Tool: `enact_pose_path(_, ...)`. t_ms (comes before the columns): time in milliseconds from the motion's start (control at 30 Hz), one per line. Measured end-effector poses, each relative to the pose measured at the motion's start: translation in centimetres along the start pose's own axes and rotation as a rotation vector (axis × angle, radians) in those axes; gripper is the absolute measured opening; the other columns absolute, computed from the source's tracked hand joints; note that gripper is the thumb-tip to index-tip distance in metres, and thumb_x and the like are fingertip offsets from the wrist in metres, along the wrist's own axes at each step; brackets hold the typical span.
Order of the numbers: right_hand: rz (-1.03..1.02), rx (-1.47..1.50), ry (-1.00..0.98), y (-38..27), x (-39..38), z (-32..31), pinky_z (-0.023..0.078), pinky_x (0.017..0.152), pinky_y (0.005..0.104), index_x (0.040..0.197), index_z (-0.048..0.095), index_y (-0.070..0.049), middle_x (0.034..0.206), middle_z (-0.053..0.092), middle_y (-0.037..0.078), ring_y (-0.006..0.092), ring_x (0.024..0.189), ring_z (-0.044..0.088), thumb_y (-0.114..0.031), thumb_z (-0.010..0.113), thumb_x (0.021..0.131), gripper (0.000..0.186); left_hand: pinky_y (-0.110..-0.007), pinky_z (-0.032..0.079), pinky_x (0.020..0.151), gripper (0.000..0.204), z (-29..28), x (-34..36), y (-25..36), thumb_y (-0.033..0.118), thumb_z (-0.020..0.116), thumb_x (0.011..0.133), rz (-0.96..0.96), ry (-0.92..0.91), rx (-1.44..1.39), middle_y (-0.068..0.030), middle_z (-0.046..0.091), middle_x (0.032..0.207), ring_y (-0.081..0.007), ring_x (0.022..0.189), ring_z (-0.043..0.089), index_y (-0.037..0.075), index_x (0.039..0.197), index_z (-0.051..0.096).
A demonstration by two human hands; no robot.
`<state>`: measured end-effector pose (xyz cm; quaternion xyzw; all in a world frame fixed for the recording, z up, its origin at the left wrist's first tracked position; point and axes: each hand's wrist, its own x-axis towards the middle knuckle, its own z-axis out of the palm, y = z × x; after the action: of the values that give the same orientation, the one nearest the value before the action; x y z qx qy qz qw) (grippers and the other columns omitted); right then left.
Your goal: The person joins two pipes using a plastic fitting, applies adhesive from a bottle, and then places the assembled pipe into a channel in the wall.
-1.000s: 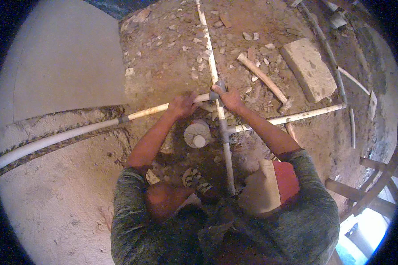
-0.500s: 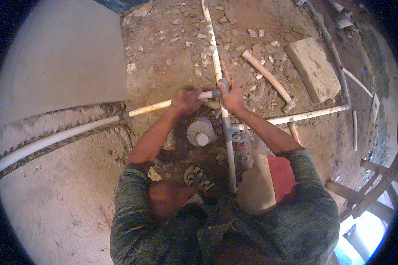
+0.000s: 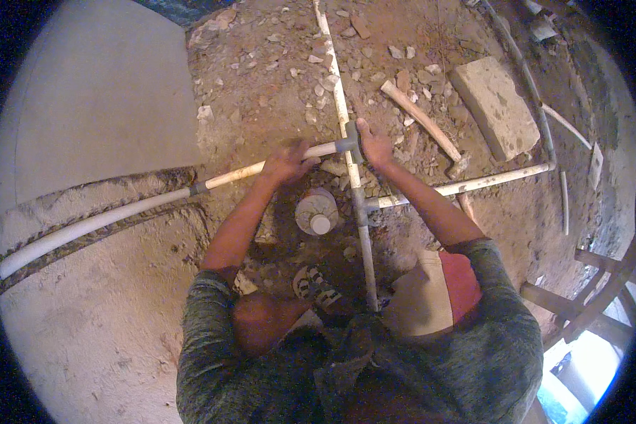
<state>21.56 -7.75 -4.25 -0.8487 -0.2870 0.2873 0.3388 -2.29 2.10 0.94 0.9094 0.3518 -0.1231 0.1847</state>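
My left hand [image 3: 288,164] grips the white horizontal pipe [image 3: 233,174], which ends at a grey tee fitting [image 3: 350,145]. My right hand [image 3: 374,145] is closed on the right side of that fitting, beside a long white pipe [image 3: 336,85] lying lengthwise on the dirt. Below my hands a white plastic container with a round lid [image 3: 311,210] stands near a lower grey joint [image 3: 360,203]. A hammer with a wooden handle [image 3: 420,124] lies to the right of my right hand.
A large stone block [image 3: 495,106] lies on the rubble at right. More pipe [image 3: 495,177] runs rightward to a bend. A plastered slab [image 3: 99,92] and a channel with pipe [image 3: 85,230] are at left. Dark beams [image 3: 565,304] cross the lower right.
My right hand has shifted up and right on the tee, uncovering more of it. My left hand stays on the pipe with slight movement.
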Motion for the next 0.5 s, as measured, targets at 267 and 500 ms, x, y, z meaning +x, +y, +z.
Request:
enact_pose_path(267,0.026,0.036,-0.193,-3.3,-1.0,-5.6,0.048,0.090,0.0477,0.120,0.066,0.000,0.110,0.069,0.023,0.0397,0.099,0.065,-0.058,0.049,0.097,0.065,-0.049,0.050,0.095,0.068,-1.6,-1.1,-0.4,0.062,0.058,0.089,-0.038,-0.056,-0.149,-0.0202,0.066,0.117,-0.0396,0.109,0.063,0.011,0.134,0.053)
enact_pose_path(500,0.115,0.279,-0.219,-0.9,-1.3,-8.0,0.051,0.077,0.0377,0.111,0.070,0.001,0.095,0.073,0.013,0.0224,0.083,0.066,-0.042,0.056,0.098,0.047,-0.049,0.050,0.094,0.072,-2.7,-2.0,-0.6,0.064,0.063,0.085,-0.010,0.024,-0.120,-0.0203,0.065,0.121,-0.0397,0.111,0.062,0.006,0.128,0.059)
